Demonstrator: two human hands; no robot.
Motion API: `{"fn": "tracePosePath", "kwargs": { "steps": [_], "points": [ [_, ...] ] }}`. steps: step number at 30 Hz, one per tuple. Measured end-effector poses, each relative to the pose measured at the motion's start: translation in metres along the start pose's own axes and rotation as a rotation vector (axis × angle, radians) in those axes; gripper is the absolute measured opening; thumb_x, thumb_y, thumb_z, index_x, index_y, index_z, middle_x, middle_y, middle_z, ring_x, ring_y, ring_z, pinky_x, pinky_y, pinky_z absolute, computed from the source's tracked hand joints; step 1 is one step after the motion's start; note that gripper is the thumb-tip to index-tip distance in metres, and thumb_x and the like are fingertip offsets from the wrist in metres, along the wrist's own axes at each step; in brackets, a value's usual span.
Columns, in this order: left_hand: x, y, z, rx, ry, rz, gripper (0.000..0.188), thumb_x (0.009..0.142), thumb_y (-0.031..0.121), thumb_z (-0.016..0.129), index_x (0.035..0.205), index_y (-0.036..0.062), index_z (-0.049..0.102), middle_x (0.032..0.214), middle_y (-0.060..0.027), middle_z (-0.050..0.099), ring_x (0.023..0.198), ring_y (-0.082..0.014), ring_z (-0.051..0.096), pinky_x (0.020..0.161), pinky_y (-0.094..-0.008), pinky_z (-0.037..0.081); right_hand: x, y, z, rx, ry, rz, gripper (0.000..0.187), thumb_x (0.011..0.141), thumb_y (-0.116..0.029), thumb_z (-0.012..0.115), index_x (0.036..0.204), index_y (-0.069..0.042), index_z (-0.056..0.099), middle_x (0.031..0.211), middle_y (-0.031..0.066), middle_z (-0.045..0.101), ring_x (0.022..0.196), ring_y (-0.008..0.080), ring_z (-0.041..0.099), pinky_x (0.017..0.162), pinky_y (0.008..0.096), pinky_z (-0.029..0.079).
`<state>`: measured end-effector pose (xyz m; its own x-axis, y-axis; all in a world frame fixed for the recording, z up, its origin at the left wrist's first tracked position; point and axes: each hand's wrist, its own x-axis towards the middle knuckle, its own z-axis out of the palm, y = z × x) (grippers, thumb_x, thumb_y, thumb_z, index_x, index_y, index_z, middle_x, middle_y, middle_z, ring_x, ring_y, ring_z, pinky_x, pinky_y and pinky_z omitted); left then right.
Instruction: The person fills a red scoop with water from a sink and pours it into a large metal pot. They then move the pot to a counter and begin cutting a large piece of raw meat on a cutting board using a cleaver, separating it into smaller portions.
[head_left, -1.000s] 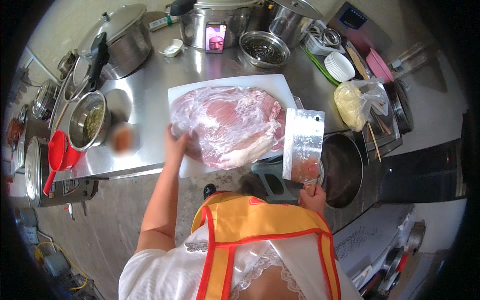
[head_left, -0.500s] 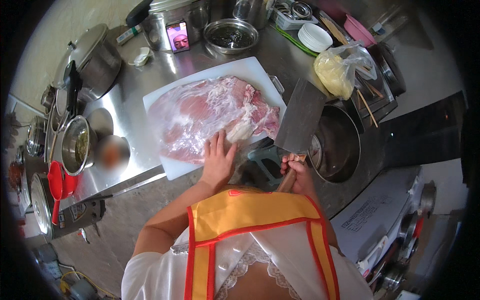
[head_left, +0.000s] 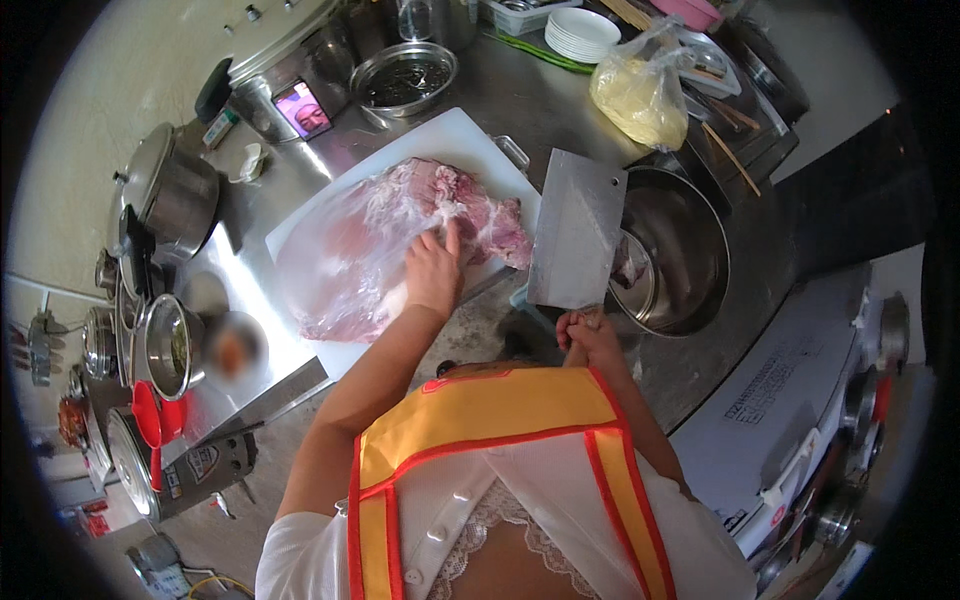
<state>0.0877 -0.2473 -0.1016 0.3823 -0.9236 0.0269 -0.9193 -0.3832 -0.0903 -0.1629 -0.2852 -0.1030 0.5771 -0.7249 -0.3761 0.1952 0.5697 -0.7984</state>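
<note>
One broad, uneven slab of pink raw meat with white fat and a glossy membrane [head_left: 390,245] is lying across a smooth, white, rectangular cutting board [head_left: 475,145], which is resting on a shiny stainless-steel tabletop [head_left: 535,110]. The bare left hand [head_left: 433,270] is pressing its fingertips onto the meat's fatty surface, fingers slightly spread and grasping nothing. The bare right hand [head_left: 592,335] is closing around the wooden handle of a wide, flat, rectangular grey metal cleaver [head_left: 577,225]. Its blade is standing beside the meat's ragged, redder end; whether they are touching, I cannot tell. Behind the blade, a deep, round metal pot [head_left: 703,225] is showing its smooth inner wall. Beyond the board, a round steel bowl [head_left: 448,72] is holding something dark, and a crinkled, clear plastic bag [head_left: 640,100] is bulging with pale yellow contents near a stack of round white plates [head_left: 582,35].
</note>
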Motion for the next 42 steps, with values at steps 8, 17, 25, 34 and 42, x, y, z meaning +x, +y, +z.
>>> {"fn": "tracePosePath", "kwargs": {
  "steps": [8, 17, 25, 34, 42],
  "points": [
    [0.017, -0.038, -0.044, -0.431, 0.106, -0.169, 0.08, 0.06, 0.028, 0.069, 0.124, 0.0025, 0.029, 0.088, -0.0224, 0.056, 0.079, -0.0343, 0.056, 0.07, -0.0406, 0.044, -0.007, -0.006, -0.042, -0.016, 0.123, -0.032, 0.014, 0.071, 0.002, 0.052, 0.08, -0.006, 0.047, 0.079, 0.0106, 0.056, 0.064, 0.017, 0.053, 0.057, 0.0308, 0.044],
    [0.039, -0.06, -0.062, -0.73, 0.211, -0.291, 0.065, 0.057, 0.022, 0.071, 0.112, 0.0019, 0.042, 0.078, -0.0192, 0.059, 0.072, -0.0291, 0.058, 0.067, -0.0345, 0.045, -0.015, -0.012, -0.056, -0.063, 0.213, -0.015, 0.015, 0.07, 0.003, 0.051, 0.082, -0.004, 0.047, 0.079, 0.0103, 0.056, 0.065, 0.0165, 0.054, 0.057, 0.0289, 0.044],
    [0.025, -0.015, -0.03, -0.488, 0.156, -0.15, 0.064, 0.059, 0.027, 0.07, 0.111, 0.0067, 0.04, 0.089, -0.0225, 0.057, 0.077, -0.0379, 0.056, 0.068, -0.0413, 0.045, -0.005, -0.023, -0.036, -0.078, 0.144, -0.01, 0.014, 0.069, 0.007, 0.049, 0.079, -0.004, 0.047, 0.077, 0.0095, 0.056, 0.06, 0.0151, 0.053, 0.054, 0.0262, 0.044],
    [-0.005, 0.004, -0.009, -0.296, 0.203, -0.026, 0.069, 0.063, 0.035, 0.068, 0.113, -0.001, 0.036, 0.093, -0.0164, 0.047, 0.085, -0.0312, 0.048, 0.072, -0.0386, 0.041, 0.0, -0.021, -0.028, -0.329, 0.125, -0.003, 0.016, 0.069, 0.001, 0.053, 0.085, 0.001, 0.05, 0.077, 0.0085, 0.057, 0.063, 0.0149, 0.056, 0.057, 0.0268, 0.046],
    [-0.031, -0.011, -0.006, -0.381, 0.311, 0.104, 0.057, 0.066, 0.024, 0.066, 0.112, 0.0018, 0.039, 0.109, -0.0164, 0.045, 0.095, -0.0321, 0.046, 0.081, -0.0393, 0.039, 0.003, -0.025, -0.004, -0.474, 0.139, -0.008, 0.016, 0.071, -0.003, 0.052, 0.085, 0.002, 0.05, 0.074, 0.0088, 0.057, 0.06, 0.0141, 0.056, 0.055, 0.0278, 0.046]
  ]
}}
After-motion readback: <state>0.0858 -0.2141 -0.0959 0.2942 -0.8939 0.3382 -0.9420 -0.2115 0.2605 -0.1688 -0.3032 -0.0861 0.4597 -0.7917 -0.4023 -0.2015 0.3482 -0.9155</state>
